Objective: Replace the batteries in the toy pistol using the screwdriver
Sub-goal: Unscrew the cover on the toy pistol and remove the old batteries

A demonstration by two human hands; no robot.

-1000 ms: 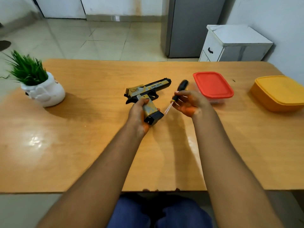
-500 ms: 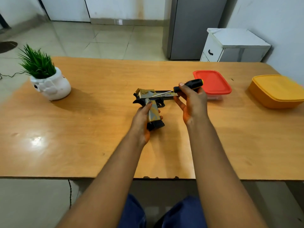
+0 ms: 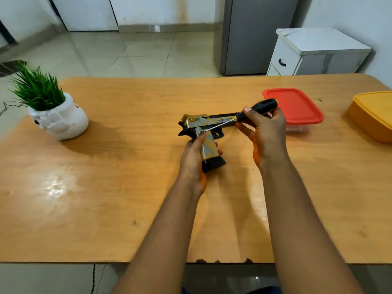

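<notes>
- I see one toy pistol (image 3: 203, 124), gold and black, held just above the middle of the table (image 3: 127, 187) with its barrel pointing right, toward the red box (image 3: 297, 107).
- My left hand (image 3: 194, 158) is wrapped round the pistol's grip from the near side, thumb lying up along it, holding the toy steady.
- One screwdriver (image 3: 257, 108) with a black handle sits in my right hand (image 3: 265, 128), fingers curled round the handle just right of the pistol. Its thin shaft slants down and left across the pistol's body.
- The tip lies at the top of the grip, close to my left thumb. I cannot tell whether it is seated in a screw; the spot is too small to read.
- I judge this to be the early step: getting the battery cover unscrewed. No cover is off and I see no batteries anywhere.
- The next move, as I read it, calls for the tip square in the screw head, firm pressure along the shaft, and the left hand bracing against the twist so the tip does not skid.
- Beyond the pistol: the one red box lies to its right, one yellow box (image 3: 373, 115) further right at the table's edge.
- One potted plant (image 3: 53, 109) stands well to the pistol's left.
</notes>
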